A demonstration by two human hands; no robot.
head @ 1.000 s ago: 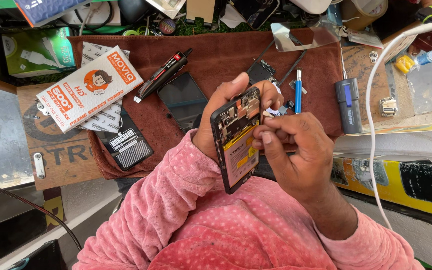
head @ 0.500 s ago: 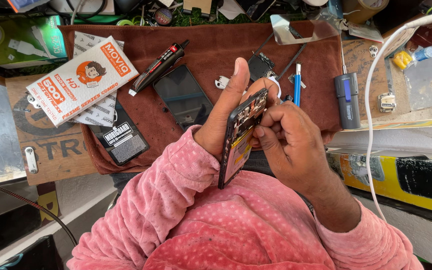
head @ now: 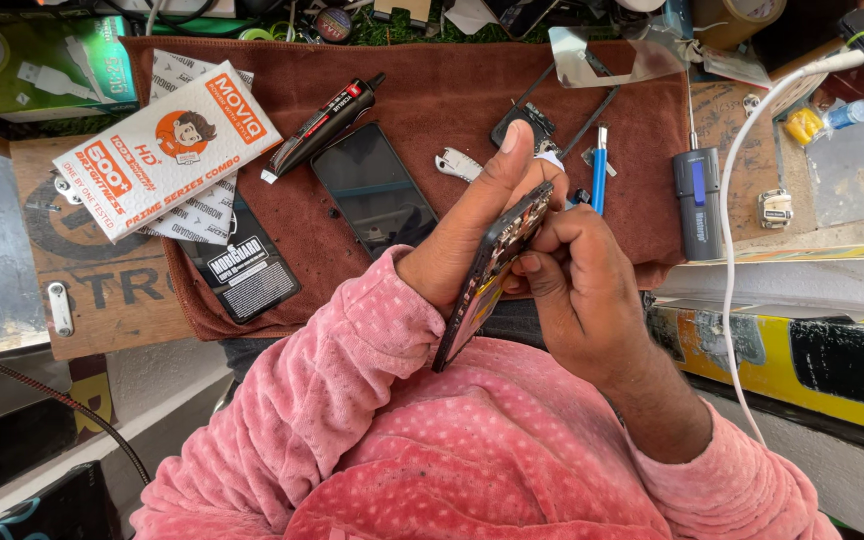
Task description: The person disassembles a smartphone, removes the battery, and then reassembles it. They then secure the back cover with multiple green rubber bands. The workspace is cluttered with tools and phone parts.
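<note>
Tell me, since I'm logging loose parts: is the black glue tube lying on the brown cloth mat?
Yes, the black glue tube lies flat on the brown cloth mat, beside the dark phone screen.

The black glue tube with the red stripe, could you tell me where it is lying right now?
In the head view, the black glue tube lies diagonally on the brown cloth, upper left of the hands, between the white box and the dark phone screen.

We note a matt brown cloth mat (head: pixel 432 95); on it, a glossy black glass panel (head: pixel 372 187) beside a glossy paper box (head: pixel 167 150).
</note>
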